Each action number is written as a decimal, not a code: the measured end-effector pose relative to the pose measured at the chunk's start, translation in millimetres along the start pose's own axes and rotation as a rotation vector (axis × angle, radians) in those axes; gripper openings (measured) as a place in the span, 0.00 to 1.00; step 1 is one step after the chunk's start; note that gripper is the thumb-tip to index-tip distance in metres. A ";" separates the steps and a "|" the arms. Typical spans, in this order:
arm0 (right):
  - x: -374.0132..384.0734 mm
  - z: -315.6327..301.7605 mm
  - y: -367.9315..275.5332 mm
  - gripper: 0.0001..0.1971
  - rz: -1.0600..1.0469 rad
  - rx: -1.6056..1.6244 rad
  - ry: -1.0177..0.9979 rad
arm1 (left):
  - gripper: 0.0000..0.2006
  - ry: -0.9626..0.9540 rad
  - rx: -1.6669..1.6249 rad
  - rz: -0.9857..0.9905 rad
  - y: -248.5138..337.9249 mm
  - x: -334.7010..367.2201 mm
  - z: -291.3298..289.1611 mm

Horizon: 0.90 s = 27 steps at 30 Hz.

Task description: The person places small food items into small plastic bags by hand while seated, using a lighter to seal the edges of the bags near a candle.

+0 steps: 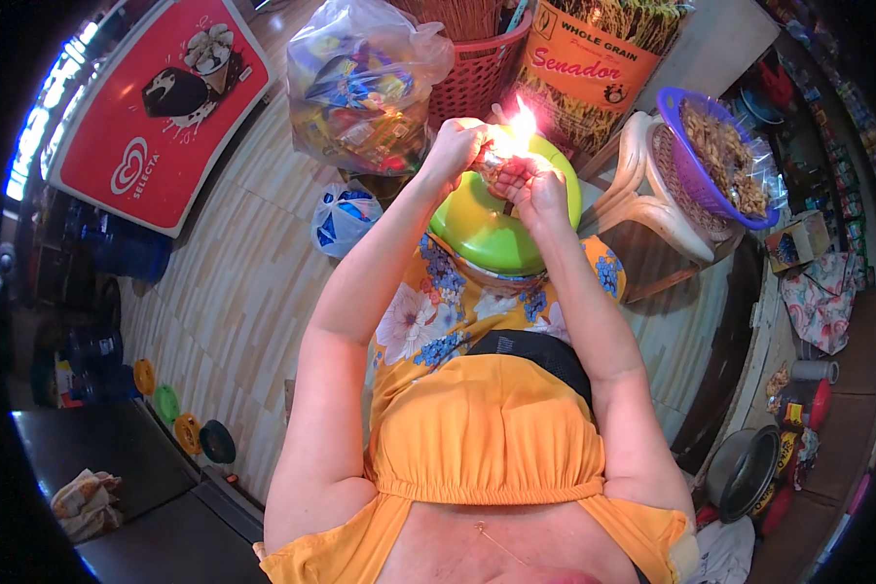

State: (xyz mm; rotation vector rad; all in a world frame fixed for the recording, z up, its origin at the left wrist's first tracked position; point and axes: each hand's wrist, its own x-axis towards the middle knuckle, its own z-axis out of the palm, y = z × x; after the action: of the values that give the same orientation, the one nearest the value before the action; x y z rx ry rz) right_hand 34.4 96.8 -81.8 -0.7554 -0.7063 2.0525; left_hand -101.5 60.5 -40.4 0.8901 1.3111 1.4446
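My left hand [457, 148] and my right hand [537, 192] are raised close together beyond my lap. Fingers of both are closed on a small, shiny plastic packet [499, 164] with something brownish inside. A bright flame [524, 122] burns right beside the packet's far edge; its glare hides what it burns on and whether it touches the plastic. Beneath my hands sits a round, lime-green plastic lid or basin [496, 234], in front of my knees.
A clear bag of colourful packets [360, 92] stands far left of my hands, with a smaller white bag [345, 219] below it. Behind are a red basket [472, 83] and an orange grain sack [589, 68]. Rightward, a purple basket [696, 161] of brown pieces rests on a pale seat [638, 161].
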 end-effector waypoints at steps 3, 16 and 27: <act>1.8 -0.1 0.0 0.07 0.024 0.045 0.021 | 0.07 0.013 -0.022 -0.012 -2.1 3.4 1.4; -0.5 1.1 -3.2 0.05 0.022 0.054 0.064 | 0.07 -0.052 0.017 -0.029 -3.3 7.2 0.7; -9.6 -0.8 -7.5 0.05 0.011 0.053 0.037 | 0.07 -0.098 0.035 0.060 -10.2 8.1 4.6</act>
State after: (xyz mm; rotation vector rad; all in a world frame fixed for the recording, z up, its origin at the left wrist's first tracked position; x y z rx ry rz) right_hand 43.4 92.8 -74.6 -0.7665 -0.6262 2.0539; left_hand -97.7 69.3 -50.3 1.0183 1.2492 1.4100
